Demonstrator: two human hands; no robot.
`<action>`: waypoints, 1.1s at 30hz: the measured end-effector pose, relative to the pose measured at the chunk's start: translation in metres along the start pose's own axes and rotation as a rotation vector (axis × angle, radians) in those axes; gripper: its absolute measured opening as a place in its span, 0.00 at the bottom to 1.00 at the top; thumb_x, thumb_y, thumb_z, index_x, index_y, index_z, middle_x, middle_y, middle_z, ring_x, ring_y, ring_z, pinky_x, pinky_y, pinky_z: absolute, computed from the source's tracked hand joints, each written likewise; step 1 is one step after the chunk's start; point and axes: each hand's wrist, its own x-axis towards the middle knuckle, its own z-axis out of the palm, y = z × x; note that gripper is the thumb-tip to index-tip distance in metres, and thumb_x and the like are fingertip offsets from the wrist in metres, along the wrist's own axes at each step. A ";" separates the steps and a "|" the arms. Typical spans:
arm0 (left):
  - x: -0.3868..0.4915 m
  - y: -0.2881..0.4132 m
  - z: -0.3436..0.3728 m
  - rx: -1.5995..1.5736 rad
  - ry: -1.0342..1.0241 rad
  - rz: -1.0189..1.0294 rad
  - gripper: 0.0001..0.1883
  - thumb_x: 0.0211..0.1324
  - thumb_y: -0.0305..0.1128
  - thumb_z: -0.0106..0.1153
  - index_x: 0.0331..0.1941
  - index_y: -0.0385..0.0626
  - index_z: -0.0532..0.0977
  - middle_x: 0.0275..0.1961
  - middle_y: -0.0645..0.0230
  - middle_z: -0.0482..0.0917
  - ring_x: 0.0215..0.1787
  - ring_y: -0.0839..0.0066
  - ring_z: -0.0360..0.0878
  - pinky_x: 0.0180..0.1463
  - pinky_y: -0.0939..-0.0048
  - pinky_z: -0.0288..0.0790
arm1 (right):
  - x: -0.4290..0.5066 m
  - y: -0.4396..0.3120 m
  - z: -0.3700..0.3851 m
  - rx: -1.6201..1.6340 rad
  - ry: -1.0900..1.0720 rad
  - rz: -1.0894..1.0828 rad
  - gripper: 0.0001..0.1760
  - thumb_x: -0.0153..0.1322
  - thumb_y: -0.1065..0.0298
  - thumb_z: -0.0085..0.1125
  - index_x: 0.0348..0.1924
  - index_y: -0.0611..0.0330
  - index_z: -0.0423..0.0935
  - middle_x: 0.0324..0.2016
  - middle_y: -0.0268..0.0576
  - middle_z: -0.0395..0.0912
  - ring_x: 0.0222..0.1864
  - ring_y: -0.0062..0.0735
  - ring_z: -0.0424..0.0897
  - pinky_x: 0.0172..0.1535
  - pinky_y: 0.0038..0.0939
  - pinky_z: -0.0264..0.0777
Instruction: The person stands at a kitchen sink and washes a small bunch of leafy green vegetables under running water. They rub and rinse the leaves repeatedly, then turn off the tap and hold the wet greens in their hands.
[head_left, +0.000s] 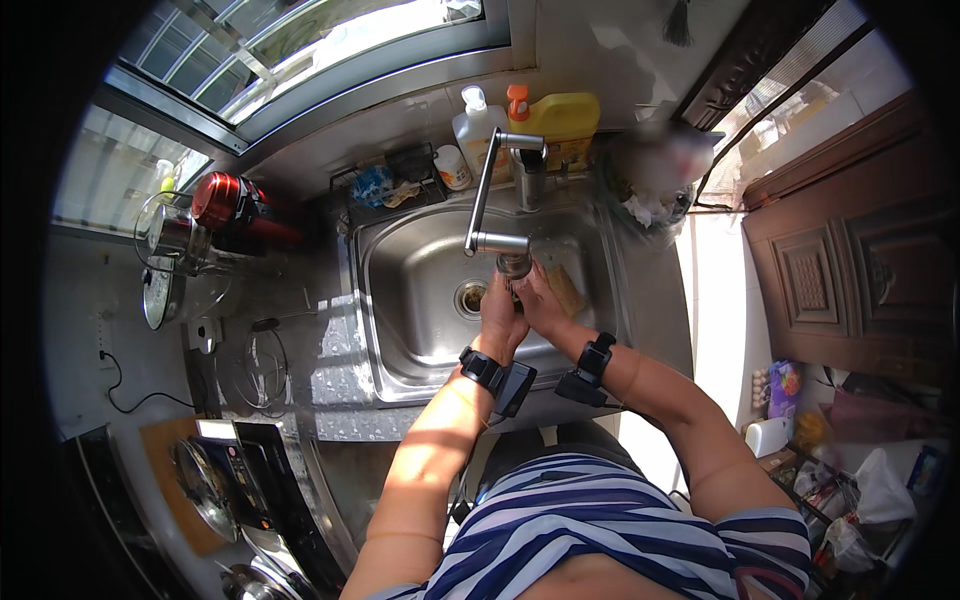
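My left hand (499, 304) and my right hand (538, 297) are close together over a stainless steel sink (420, 274), right under the head of a metal swivel faucet (514, 264). Water seems to run onto the fingers. The faucet head partly hides the fingertips, so whether anything is between the hands cannot be told. A tan sponge or cloth (566, 291) lies in the basin just right of my right hand. The drain (472, 298), with some bits in it, is left of my left hand. Both wrists wear black straps with devices.
Behind the sink stand a wire rack (390, 180) with a blue scrubber, a white jar (452, 166), a pump bottle (480, 131) and a yellow jug (566, 124). A bag (649, 202) sits at the right corner. Red-lidded cookware (221, 201) and a glass lid (262, 367) are left.
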 end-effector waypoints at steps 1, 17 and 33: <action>0.001 0.003 -0.002 -0.014 -0.176 -0.026 0.13 0.67 0.32 0.45 0.53 0.44 0.69 0.50 0.68 0.76 0.52 0.72 0.73 0.57 0.70 0.68 | 0.001 0.003 0.002 0.040 0.002 0.032 0.26 0.75 0.60 0.42 0.64 0.64 0.58 0.63 0.51 0.57 0.66 0.43 0.56 0.68 0.33 0.46; 0.006 0.016 0.005 -0.024 0.141 -0.027 0.15 0.69 0.40 0.44 0.48 0.42 0.71 0.46 0.63 0.78 0.46 0.68 0.77 0.49 0.65 0.74 | 0.015 -0.023 0.005 0.025 0.100 0.043 0.25 0.75 0.59 0.43 0.63 0.63 0.61 0.62 0.51 0.60 0.65 0.41 0.59 0.67 0.31 0.49; 0.004 0.022 -0.002 0.048 0.091 -0.125 0.16 0.68 0.41 0.45 0.51 0.44 0.71 0.47 0.64 0.78 0.47 0.68 0.77 0.51 0.66 0.74 | 0.011 -0.009 0.012 0.041 0.068 -0.008 0.24 0.74 0.58 0.42 0.58 0.64 0.65 0.59 0.57 0.63 0.63 0.54 0.60 0.66 0.40 0.50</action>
